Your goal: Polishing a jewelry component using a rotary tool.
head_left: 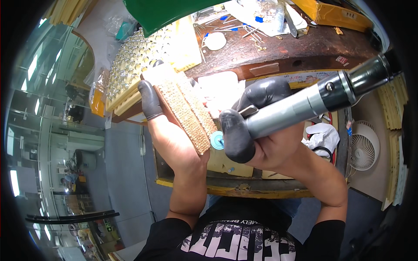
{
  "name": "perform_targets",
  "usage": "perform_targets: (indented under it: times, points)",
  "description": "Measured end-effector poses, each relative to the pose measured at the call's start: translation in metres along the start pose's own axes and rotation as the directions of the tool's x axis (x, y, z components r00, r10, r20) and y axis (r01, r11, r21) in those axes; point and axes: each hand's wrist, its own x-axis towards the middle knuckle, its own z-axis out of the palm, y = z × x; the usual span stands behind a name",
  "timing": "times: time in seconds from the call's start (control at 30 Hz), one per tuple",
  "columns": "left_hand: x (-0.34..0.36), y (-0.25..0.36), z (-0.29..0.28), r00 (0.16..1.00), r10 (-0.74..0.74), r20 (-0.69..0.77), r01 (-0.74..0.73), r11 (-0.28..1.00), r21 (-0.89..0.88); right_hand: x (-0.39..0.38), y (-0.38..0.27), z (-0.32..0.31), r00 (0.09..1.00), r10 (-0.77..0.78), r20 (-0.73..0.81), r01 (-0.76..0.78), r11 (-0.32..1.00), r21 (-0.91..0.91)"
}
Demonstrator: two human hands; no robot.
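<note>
My left hand [174,141] grips a long block [185,115] with two strips of gold, woven-looking texture along its face. Black finger covers are on the thumb and fingertips. In my right hand [278,150] is a grey rotary handpiece [289,108], its black rear end pointing to the upper right. A small blue-green disc [217,140] at its front sits against or very near the block's lower right edge; contact cannot be told. Black covers are on that thumb and fingers too. The far fingers of my left hand are partly hidden behind the block.
Beneath my hands lies an open drawer [278,191] with a white cloth [323,135]. The dark wooden bench [313,54] holds scattered thin metal bits and a round white piece [215,41]. A tray of small metallic pieces [139,56] stands left, a white fan [364,145] right. A green shade [165,15] hangs above.
</note>
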Motion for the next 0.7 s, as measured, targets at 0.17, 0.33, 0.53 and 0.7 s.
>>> perform_targets:
  times: [0.17, 0.33, 0.53, 0.7]
  points:
    - [0.002, 0.002, -0.011, 0.998, 0.006, 0.055, -0.005, 1.0, -0.02, -0.003, -0.002, -0.005, 0.994, 0.09, 0.063, -0.095, 0.993, 0.077]
    - [-0.004, 0.003, -0.021, 0.991, -0.077, 0.111, 0.096, 0.981, -0.171, -0.009, 0.001, -0.007, 0.986, 0.164, -0.04, -0.159, 0.98, 0.121]
    - [-0.011, 0.012, -0.042, 0.967, 0.124, 0.221, -0.075, 0.973, -0.217, 0.004, -0.019, 0.004, 0.904, 0.36, -0.231, -0.191, 0.823, 0.535]
    - [-0.022, 0.024, -0.046, 0.998, 0.068, 0.019, -0.06, 0.958, -0.279, 0.005, -0.027, 0.0, 0.918, 0.343, -0.199, -0.221, 0.859, 0.461]
